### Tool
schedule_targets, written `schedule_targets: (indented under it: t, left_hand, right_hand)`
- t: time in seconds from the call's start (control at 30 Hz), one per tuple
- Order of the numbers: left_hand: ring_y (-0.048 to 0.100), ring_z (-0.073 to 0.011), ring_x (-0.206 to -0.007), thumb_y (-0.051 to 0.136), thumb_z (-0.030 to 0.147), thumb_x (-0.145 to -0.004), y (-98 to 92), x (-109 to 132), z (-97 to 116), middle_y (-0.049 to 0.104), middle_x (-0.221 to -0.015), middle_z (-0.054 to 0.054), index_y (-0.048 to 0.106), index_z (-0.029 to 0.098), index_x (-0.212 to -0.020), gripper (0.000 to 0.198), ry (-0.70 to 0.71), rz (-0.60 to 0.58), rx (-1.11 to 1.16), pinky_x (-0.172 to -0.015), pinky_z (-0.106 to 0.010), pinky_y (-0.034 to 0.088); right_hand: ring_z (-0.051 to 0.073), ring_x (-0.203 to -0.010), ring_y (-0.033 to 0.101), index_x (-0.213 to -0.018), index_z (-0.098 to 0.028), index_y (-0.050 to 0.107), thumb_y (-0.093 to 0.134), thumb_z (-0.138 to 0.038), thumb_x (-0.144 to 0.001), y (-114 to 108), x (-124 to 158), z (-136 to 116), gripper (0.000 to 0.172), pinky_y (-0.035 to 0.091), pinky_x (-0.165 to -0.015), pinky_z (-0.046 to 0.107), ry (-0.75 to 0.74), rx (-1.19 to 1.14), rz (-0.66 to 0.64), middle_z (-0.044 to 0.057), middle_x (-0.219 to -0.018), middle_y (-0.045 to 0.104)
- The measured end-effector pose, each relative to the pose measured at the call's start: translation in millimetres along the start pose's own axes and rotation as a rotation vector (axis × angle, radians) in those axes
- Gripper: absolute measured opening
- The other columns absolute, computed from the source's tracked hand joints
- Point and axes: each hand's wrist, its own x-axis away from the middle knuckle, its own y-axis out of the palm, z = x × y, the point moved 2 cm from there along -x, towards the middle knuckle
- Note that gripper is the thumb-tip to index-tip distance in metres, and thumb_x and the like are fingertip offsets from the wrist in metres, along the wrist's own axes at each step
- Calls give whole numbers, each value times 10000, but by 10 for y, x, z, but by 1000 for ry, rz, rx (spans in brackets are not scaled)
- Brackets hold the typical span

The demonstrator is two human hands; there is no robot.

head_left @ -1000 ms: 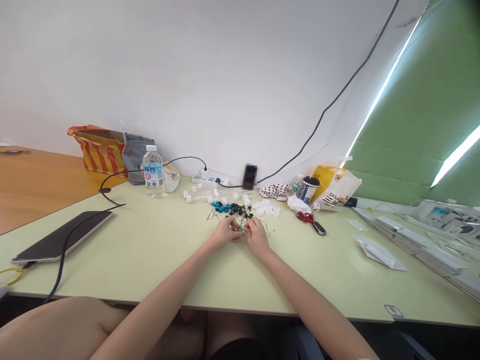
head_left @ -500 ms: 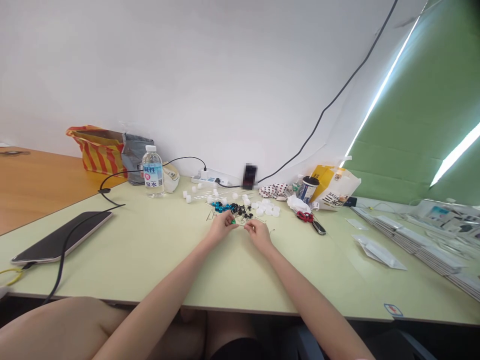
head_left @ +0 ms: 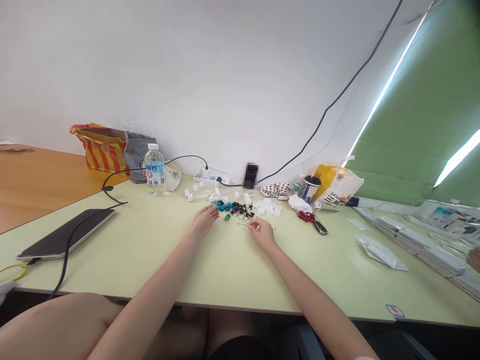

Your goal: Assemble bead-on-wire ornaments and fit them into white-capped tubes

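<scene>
A: Where were the hands, taking the teal beads (head_left: 225,206) as the landmark?

B: The left hand (head_left: 204,221) lay just in front of and to the left of them, its fingers slightly apart and apparently empty. The right hand (head_left: 261,234) was nearer the front and to the right, beside the thin wire pins (head_left: 243,222).

A: Were the right hand's fingers clamped on one of those pins?

B: They were drawn together, with something tiny at the tips, but I couldn't tell whether they were gripping it.

A: And the other small pieces?

B: A green bead (head_left: 227,217) sat apart, just in front of the teal beads. The black beads (head_left: 237,207) lay right beside them, tangled among the pins. White plastic caps (head_left: 267,206) were further right, and red-handled scissors (head_left: 306,216) lay well to the right.

A: What looked most likely to go wrong?

B: The round green bead could have rolled away on the smooth light-green table (head_left: 232,275) if a wrist had nudged it. Pulling one pin from the tangle could also have dragged the black beads out of place, and a loose pin could have pricked a finger.

A: Was anyone else close?

B: Another person's hand (head_left: 473,259) showed at the far right, well away from the teal beads.
</scene>
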Motion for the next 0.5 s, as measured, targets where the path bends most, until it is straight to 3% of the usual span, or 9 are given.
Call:
schedule_targets:
  t: [0.2, 0.5]
  left_hand:
    - [551, -92, -564, 656, 158, -623, -41, -35, 38, 595, -634, -43, 611, 108, -705, 106, -1, 59, -6, -555, -218, 462]
    - [451, -56, -467, 617, 225, -600, -46, -29, 75, 589, -677, -41, 614, 109, -776, 210, 80, 34, -188, -481, -216, 386]
  right_hand:
    - [127, -523, 482, -707, -194, 647, 533, -289, -715, 102, 8, 3, 148, 384, -521, 241, -33, -93, -38, 4, -635, 595]
    - [120, -528, 479, -737, -183, 650, 504, -233, -719, 202, -18, -31, 155, 402, -538, 239, -96, -74, -45, 8, -659, 579]
